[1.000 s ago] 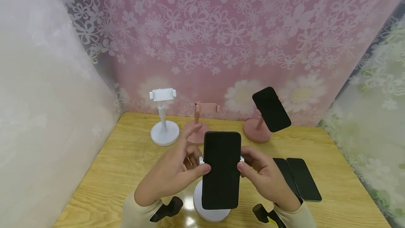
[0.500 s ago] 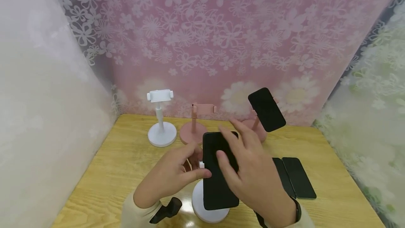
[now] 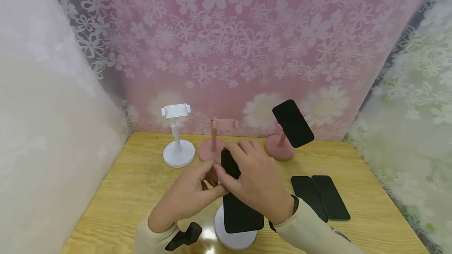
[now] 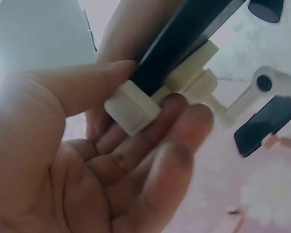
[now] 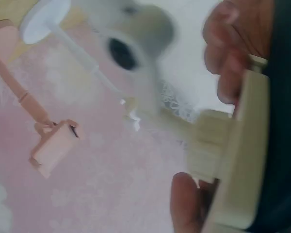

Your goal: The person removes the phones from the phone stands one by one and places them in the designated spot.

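A black smartphone [image 3: 243,216] sits upright in a white phone stand [image 3: 237,242] close in front of me. My left hand [image 3: 190,189] pinches the clamp at the phone's left edge, thumb in front and fingers curled behind. The left wrist view shows the clamp's white end block [image 4: 133,108] between that thumb and the fingers. My right hand [image 3: 259,177] lies across the phone's upper part and grips it, fingers over the top and thumb near the left edge. It covers much of the screen. From behind, the right wrist view shows the cream clamp back [image 5: 245,155] against the phone.
Behind stand an unloaded white stand [image 3: 179,154], a pink stand [image 3: 213,144] with a bare clamp and a pink stand [image 3: 279,148] holding a tilted phone [image 3: 293,124]. Two phones [image 3: 330,197] lie side by side at right. A floral curtain [image 3: 226,50] closes the back.
My right hand has left the phone's right edge and swung left over its front, onto the upper part. My left hand stays at the left edge, fingers more curled in.
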Motion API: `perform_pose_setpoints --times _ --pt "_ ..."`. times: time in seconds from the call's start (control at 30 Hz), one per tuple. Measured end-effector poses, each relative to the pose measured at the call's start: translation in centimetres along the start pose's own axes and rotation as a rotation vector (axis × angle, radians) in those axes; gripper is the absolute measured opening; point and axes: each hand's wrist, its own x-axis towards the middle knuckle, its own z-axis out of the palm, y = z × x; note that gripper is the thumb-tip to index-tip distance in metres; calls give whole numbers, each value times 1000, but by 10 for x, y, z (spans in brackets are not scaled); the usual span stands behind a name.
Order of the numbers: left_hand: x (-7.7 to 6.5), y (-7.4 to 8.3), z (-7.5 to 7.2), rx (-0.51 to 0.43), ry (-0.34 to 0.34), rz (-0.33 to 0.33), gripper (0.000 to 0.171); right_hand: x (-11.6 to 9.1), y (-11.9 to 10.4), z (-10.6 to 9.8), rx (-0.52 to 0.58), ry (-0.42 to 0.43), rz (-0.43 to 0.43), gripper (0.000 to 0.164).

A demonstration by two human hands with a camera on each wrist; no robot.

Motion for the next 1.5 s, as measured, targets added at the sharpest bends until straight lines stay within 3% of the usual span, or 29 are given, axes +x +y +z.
perform_pose_setpoints --times 0.23,0.7,1.0,1.2,1.5 --pt "6 -9 0 -120 -40 14 18 1 5 1 95 38 -7 41" --pt "5 -14 9 -158 -11 133 15 2 8 4 58 97 -47 32" --pt "3 -15 9 -214 -33 159 15 4 9 4 25 83 -109 35" --pt "8 -14 9 -233 -75 189 14 2 14 0 114 48 -78 36" --pt "9 -12 4 -215 -123 155 17 -1 20 -2 286 56 -60 30"
